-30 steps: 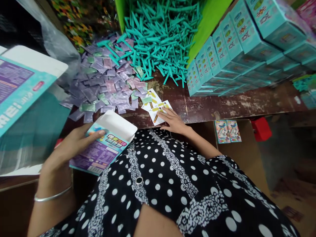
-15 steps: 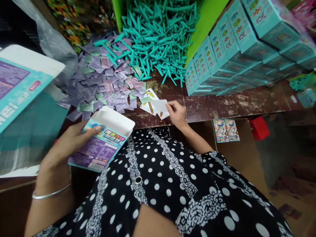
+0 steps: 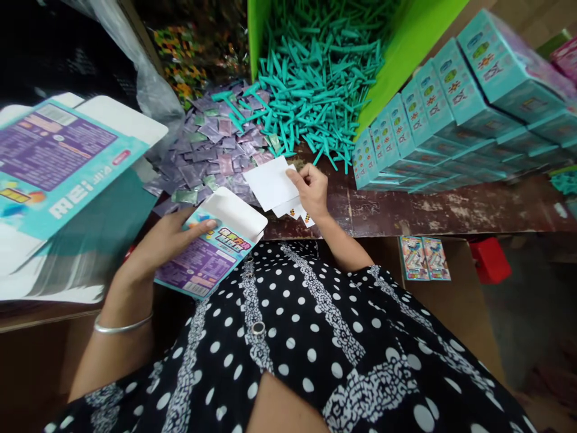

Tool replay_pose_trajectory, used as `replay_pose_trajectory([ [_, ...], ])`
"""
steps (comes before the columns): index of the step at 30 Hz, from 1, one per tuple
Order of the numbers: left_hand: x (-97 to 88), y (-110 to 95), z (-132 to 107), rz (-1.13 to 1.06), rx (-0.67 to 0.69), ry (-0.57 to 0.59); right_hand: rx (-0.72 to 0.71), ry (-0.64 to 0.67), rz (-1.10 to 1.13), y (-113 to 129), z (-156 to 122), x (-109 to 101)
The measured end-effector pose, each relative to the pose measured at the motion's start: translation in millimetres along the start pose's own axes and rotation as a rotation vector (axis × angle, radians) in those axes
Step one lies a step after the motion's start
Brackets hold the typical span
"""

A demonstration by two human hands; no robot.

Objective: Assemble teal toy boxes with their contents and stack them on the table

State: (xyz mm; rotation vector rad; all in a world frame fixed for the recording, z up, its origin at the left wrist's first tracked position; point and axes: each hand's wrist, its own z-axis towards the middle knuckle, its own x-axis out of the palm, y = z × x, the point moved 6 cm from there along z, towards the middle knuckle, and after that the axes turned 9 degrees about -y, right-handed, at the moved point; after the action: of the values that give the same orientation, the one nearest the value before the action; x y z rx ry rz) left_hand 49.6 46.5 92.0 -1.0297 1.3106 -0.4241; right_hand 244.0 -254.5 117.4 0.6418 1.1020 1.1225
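My left hand (image 3: 175, 240) grips a small purple and teal carton (image 3: 198, 267), its white end flaps pointing up toward the table. With thumb and fingers pinched, my right hand (image 3: 311, 187) holds a white card (image 3: 271, 183), blank on the side I see. Under it, other cards printed with small orange and black patterns (image 3: 308, 218) lie at the table edge. Close beyond the card is a heap of small purple, pink and green sachets (image 3: 202, 153).
A green bin (image 3: 406, 54) spills teal plastic sticks (image 3: 311, 90) onto the worn brown table (image 3: 451, 207). Teal boxes (image 3: 433, 114) stand stacked at right. Flat cartons (image 3: 58, 156) pile up at left. Two small printed packs (image 3: 425, 258) and a red box (image 3: 490, 260) lie below the table edge.
The right hand has lifted the white card, now showing more of its blank face over the sachets' edge. The left hand still holds the carton. The whole view has shifted.
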Motion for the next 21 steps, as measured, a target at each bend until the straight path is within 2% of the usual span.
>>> replay_pose_trajectory([
  [3, -0.8, 5, -1, 0.039, -0.02, 0.035, -0.021, -0.006, -0.219, -15, 17, -16],
  [7, -1.6, 11, -2, 0.045, -0.039, 0.041, 0.037, 0.093, -0.656, -45, 37, -44],
  [9, 1.0, 12, -2, 0.03, -0.042, 0.054, 0.053, 0.135, -0.759, -53, 42, -59],
  [12, 3.5, 12, 0, 0.008, -0.029, 0.047, 0.043, 0.098, -0.804, -51, 48, -83],
  [16, 3.1, 13, -1, 0.011, -0.048, 0.039, -0.004, -0.098, -0.785, -25, 52, -114],
  [18, 3.8, 13, -3, -0.009, -0.082, 0.062, -0.062, -0.115, -0.576, -5, 47, -109],
  [19, 4.5, 12, -3, -0.022, -0.095, 0.076, -0.09, -0.081, -0.437, 5, 41, -98],
  [21, 5.3, 10, -4, -0.033, -0.099, 0.09, -0.126, 0.066, -0.194, 27, 20, -61],
])
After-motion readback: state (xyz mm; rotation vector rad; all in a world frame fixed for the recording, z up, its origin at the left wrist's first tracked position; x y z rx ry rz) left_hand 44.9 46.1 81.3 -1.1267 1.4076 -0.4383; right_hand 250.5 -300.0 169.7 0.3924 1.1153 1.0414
